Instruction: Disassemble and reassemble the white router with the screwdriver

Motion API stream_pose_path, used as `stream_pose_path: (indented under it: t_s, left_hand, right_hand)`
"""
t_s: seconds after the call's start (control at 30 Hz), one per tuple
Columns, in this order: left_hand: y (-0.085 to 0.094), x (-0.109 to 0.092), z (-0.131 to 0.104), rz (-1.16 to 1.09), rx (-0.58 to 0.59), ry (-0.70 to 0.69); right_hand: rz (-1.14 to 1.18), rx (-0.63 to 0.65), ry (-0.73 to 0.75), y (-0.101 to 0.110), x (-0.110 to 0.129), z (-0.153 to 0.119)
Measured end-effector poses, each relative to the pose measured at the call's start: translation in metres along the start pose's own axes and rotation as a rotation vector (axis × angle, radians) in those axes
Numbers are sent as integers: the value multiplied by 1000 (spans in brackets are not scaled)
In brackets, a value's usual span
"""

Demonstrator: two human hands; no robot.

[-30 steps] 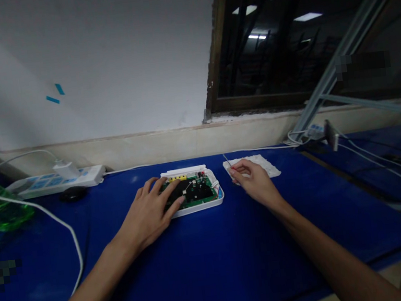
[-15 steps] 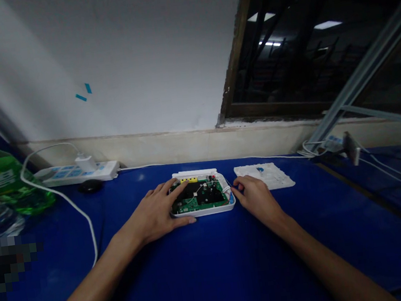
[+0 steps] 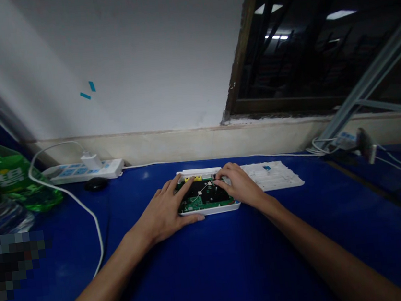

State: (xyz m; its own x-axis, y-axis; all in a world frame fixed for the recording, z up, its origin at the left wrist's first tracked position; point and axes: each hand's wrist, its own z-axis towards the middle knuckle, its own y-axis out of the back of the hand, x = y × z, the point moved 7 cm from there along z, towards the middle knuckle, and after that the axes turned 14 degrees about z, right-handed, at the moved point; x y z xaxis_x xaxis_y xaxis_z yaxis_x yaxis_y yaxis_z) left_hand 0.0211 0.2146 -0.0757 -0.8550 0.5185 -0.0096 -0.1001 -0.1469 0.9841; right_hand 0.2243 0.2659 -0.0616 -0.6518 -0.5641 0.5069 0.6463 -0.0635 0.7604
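Note:
An opened router (image 3: 210, 210), a shallow white casing with a green circuit board (image 3: 210, 204) inside, lies on the blue table. My left hand (image 3: 167, 206) holds its left end, fingers spread over the board near the yellow ports (image 3: 193, 178), thumb along the front edge. At the board's back right, my right hand (image 3: 238, 183) has its thumb and index finger closed in a pinch. A thin white wire (image 3: 204, 187) crosses the board up to those fingertips; the pinched part is hidden. To the right lies the white cover (image 3: 276, 175), its ribbed inside facing up.
A white power strip (image 3: 112, 169) with a plugged-in charger (image 3: 91, 160) sits by the wall, beside a black mouse (image 3: 96, 183). Green bottles (image 3: 11, 174) stand at far left. A white cable (image 3: 79, 203) loops across the left side. A metal brace (image 3: 369, 75) slants at right.
My right hand has moved left and inward, from the casing's right edge to over the back right of the board. The left hand keeps its hold. The view has shifted slightly.

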Motion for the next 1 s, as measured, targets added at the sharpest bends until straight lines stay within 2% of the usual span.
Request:
stream_pose_path:
  t_s: [0.17,0.3,0.57,0.77,0.93,1.0]
  left_hand:
    - [-2,0,3,-26,-20,21]
    - [3,2,3,-47,-53,28]
    - [10,-7,3,-128,-32,9]
    - [5,-5,3,-171,-43,18]
    - [4,-4,2,-194,-64,13]
    - [5,-4,2,-196,-69,13]
  right_hand:
    - [16,-5,-25,-3,-2,1]
    - [41,61,14,-3,5,3]
    - [107,153,13,9,6,-1]
    - [126,141,-4,7,3,-4]
    - [100,57,-27,9,0,-4]
    - [106,67,-15,8,0,-4]
